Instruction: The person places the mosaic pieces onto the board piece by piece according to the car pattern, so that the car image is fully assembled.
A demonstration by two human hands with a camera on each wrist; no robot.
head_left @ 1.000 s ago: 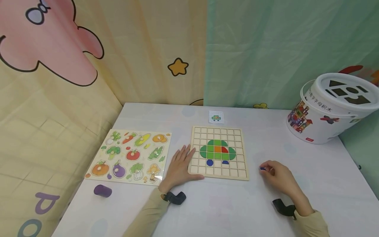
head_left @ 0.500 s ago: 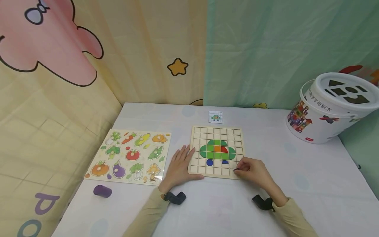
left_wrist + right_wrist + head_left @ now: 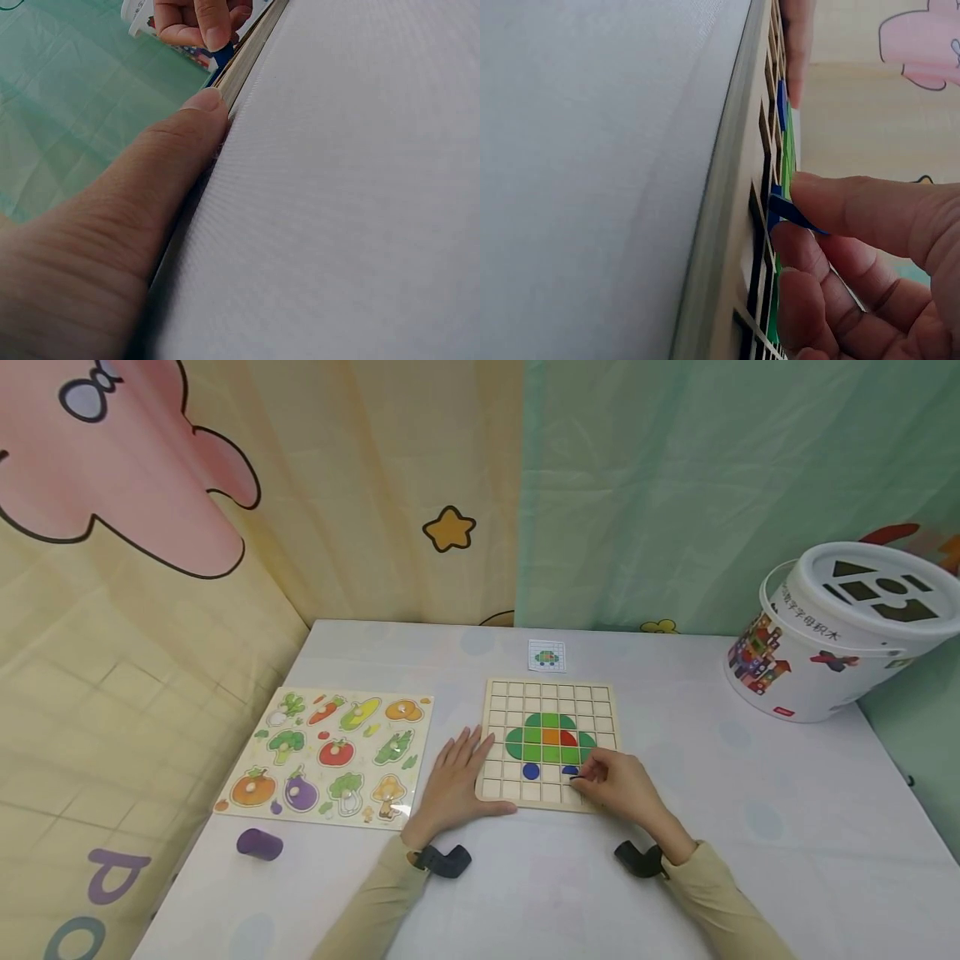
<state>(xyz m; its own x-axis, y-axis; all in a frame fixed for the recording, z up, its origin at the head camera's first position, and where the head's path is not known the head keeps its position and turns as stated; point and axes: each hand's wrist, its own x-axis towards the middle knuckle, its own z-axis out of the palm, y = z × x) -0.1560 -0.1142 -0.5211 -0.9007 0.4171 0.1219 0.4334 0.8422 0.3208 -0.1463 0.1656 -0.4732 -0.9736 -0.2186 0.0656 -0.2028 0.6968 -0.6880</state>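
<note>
A square wooden grid board (image 3: 510,789) lies on the table, bearing green, orange, red and blue pieces laid out like a car. My left hand (image 3: 453,785) rests spread at its left edge, thumb along the front edge. Over the lower right of the board, my right hand (image 3: 622,785) pinches a small blue piece (image 3: 795,212) between thumb and finger. That piece is right beside a blue half-circle (image 3: 570,770) in the grid. A blue disc (image 3: 531,771) made of pieces sits further left in the same row.
Behind the board lies a small picture card (image 3: 547,656) with a similar car. A vegetable puzzle board (image 3: 330,752) is at the left, with a purple cylinder (image 3: 260,843) in front. A white lidded bucket (image 3: 840,635) stands at the back right.
My right hand has moved left with the blue piece, from the bare table over to the blue half-circle on the grid board. The left hand has stayed put.
</note>
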